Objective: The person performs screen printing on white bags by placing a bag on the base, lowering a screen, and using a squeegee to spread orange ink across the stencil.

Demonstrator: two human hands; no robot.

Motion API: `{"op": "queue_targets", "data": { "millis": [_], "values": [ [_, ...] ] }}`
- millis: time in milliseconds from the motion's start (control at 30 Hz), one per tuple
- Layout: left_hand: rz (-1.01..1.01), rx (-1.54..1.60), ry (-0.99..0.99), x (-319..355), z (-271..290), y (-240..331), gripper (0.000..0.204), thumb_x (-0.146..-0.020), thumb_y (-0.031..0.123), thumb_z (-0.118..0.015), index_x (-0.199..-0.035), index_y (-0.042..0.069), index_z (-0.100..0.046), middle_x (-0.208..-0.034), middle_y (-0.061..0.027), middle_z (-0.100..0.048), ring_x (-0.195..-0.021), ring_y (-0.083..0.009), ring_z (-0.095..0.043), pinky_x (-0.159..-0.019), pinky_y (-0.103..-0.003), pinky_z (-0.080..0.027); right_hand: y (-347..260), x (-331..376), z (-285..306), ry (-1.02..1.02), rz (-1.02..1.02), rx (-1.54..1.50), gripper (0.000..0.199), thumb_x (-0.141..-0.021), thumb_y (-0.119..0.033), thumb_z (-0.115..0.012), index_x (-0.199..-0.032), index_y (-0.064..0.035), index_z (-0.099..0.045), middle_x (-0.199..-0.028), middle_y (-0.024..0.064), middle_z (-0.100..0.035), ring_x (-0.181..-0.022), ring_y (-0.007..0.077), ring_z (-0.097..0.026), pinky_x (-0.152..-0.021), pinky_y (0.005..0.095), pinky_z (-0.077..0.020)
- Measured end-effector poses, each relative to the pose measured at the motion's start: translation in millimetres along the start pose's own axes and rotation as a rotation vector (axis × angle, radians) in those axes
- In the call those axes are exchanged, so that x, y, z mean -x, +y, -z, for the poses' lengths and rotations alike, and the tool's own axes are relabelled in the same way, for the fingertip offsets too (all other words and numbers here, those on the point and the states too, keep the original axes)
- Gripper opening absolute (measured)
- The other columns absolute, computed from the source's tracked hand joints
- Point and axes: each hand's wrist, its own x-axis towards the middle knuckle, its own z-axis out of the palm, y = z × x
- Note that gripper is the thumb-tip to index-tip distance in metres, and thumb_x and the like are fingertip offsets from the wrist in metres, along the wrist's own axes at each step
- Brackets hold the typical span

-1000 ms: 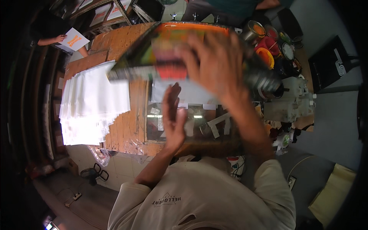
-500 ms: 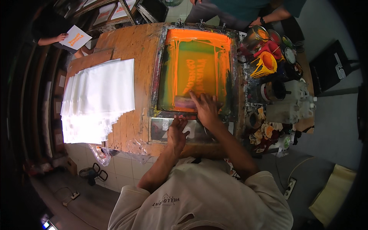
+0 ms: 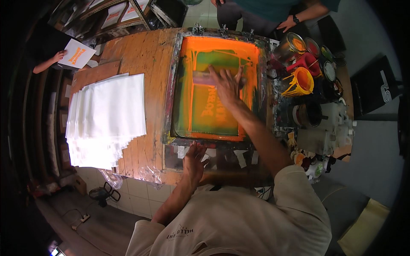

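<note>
A screen printing frame (image 3: 168,115) lies before me, its mesh showing lettering and orange ink (image 3: 222,45). My right hand (image 3: 228,87) is closed over a squeegee (image 3: 200,78) on the far half of the mesh, fingers over its top. Its blade edge is hidden. At the frame's near edge, my left hand (image 3: 194,164) has its fingers on the rim, thumb held apart. A dark board with pale tape pieces (image 3: 241,158) shows under the near rim.
Blank white sheets (image 3: 113,106) are stacked at left. Ink cans (image 3: 299,81) and bottles (image 3: 326,132) crowd the right. Clamps (image 3: 224,30) hold the frame's far edge. At far left a person holds a printed sheet (image 3: 77,54); another person (image 3: 265,15) stands beyond the table.
My right hand has pushed the squeegee from the mesh's near end to its far half. My left hand stays at the near rim. The view has shifted slightly.
</note>
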Motion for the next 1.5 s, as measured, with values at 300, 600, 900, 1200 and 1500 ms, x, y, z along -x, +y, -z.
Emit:
{"op": "queue_targets", "data": {
  "millis": [300, 600, 900, 1200, 1500],
  "values": [
    [0.015, 0.039, 0.020, 2.2, -1.1, 3.5, 0.034, -0.098, 0.049, -0.064, -0.107, 0.016, -0.060, -0.109, -0.0044, -0.062, -0.120, -0.0233, -0.056, -0.097, -0.053, -0.042, 62.5, -99.2, -16.8, -0.304, -0.091, -0.106, 0.066, -0.087, -0.008, -0.069, -0.148, -0.0242, -0.048, -0.123, 0.0083, -0.062, -0.121, 0.0269, -0.057, -0.110, 0.0695, -0.0297],
    [0.003, 0.023, -0.049, 1.4, 7.6, 6.1, 0.032, -0.098, 0.047, -0.067, -0.101, 0.016, -0.063, -0.110, -0.0076, -0.068, -0.119, -0.0251, -0.059, -0.097, -0.051, -0.045, 88.8, -89.1, -28.3, -0.022, -0.032, 0.145, 0.076, -0.080, 0.002, -0.071, -0.149, -0.0215, -0.050, -0.114, 0.0081, -0.061, -0.113, 0.0269, -0.057, -0.090, 0.0477, -0.0355],
    [-0.105, -0.015, -0.171, 3.2, 7.8, 15.0, 0.041, -0.091, 0.038, -0.078, -0.108, 0.008, -0.054, -0.104, -0.0079, -0.065, -0.113, -0.0277, -0.065, -0.102, -0.049, -0.042, -29.8, 47.5, 63.3, -0.019, 0.097, -0.078, 0.073, -0.076, 0.005, -0.064, -0.145, -0.0170, -0.053, -0.098, 0.0071, -0.056, -0.101, 0.0282, -0.056, -0.090, 0.0474, -0.0357],
    [-0.222, -0.011, -0.291, 47.6, -20.9, 50.9, 0.026, -0.096, 0.028, -0.070, -0.111, 0.008, -0.067, -0.109, -0.0094, -0.071, -0.101, -0.0254, -0.068, -0.097, -0.043, -0.048, -96.3, 113.4, 184.8, -0.060, 0.067, -0.071, 0.065, -0.089, -0.020, -0.068, -0.151, -0.0135, -0.050, -0.098, 0.0096, -0.049, -0.097, 0.0268, -0.050, -0.088, 0.0491, -0.0341],
    [-0.721, -0.176, -0.639, 4.2, -58.2, 136.1, 0.031, -0.101, 0.026, -0.059, -0.115, 0.000, -0.067, -0.121, -0.0170, -0.069, -0.106, -0.0295, -0.069, -0.097, -0.046, -0.051, -58.1, -15.7, 259.6, 0.235, 0.170, -0.064, 0.051, -0.095, -0.045, -0.066, -0.129, -0.0070, -0.066, -0.088, 0.0137, -0.064, -0.078, 0.0311, -0.060, -0.077, 0.0443, -0.0404]
  ]
}}
